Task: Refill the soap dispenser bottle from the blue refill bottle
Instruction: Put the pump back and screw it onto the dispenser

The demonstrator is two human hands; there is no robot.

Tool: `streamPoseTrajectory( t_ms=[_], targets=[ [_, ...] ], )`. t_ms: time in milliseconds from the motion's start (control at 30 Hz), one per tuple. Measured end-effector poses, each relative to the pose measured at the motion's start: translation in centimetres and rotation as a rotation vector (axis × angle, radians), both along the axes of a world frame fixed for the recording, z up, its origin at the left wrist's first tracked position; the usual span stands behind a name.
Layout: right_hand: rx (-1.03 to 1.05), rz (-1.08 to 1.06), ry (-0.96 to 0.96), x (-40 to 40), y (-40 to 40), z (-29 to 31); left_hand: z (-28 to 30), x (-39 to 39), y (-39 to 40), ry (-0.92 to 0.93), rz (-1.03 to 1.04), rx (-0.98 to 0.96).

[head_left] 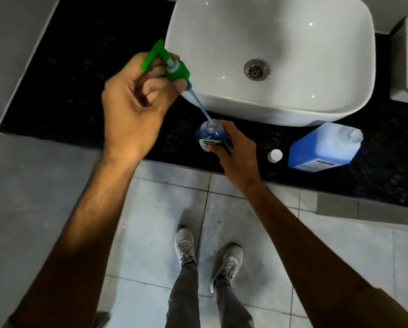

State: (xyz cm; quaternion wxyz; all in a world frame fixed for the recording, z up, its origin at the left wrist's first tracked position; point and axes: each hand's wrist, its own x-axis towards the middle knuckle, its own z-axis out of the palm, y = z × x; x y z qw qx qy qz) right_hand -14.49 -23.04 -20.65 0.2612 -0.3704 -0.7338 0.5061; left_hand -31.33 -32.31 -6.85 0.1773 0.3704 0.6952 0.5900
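the white ceramic wash basin (281,43) on the black speckled stone counter (84,67) serves as the landmark: just in front of its near rim stands the small clear plastic soap dispenser bottle (206,136), holding blue liquid and bearing a green and white label. the right hand (233,147) is wrapped around the bottle's right side and front, clamped on it to keep it upright. the left hand (132,102), raised at the basin's front left corner, is closed on the green plastic pump head (172,65), whose thin pale blue dip tube (199,104) slants down with its tip at or just inside the bottle's open neck. to the right of the dispenser, in front of the basin's right corner, the large blue plastic refill bottle (323,147) stands uncapped, and its small white round cap (275,155) lies on the counter between the two bottles. the dispenser looks light and easy to tip, and likely slick if soap has run down it, so a firm hold round its body seems wise. the dip tube looks flexible, so the pump is better gripped at its rigid collar. the refill bottle is probably heavy and sloshy, best taken around its broad body.
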Motion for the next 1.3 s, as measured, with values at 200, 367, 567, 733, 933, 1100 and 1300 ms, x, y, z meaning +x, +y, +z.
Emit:
streamPoseTrajectory(
  t_ms=[200,367,567,733,933,1100,1300],
  targets=[
    [0.009,-0.011,-0.023,0.2,0.2,0.3,-1.3,2.5,0.8,0.137,-0.051,-0.121],
    [-0.010,-0.010,-0.045,0.3,0.4,0.3,-3.4,4.9,1.3,0.144,-0.056,-0.173],
    [-0.030,-0.019,-0.024,0.0,0.4,0.4,-4.8,5.0,1.9,0.231,-0.066,-0.212],
    [-0.012,-0.019,-0.011,0.0,0.0,0.8,-6.3,5.3,1.3,0.206,-0.039,-0.253],
    [0.050,-0.011,-0.042,0.1,0.5,0.8,-6.0,4.9,2.2,0.073,-0.268,-0.281],
    [0.054,-0.020,-0.023,0.4,0.3,0.8,-6.4,5.6,2.6,-0.063,-0.060,-0.246],
    [0.024,-0.008,-0.012,-0.1,0.3,0.9,-6.7,4.8,1.7,-0.213,-0.271,-0.132]
  ],
)
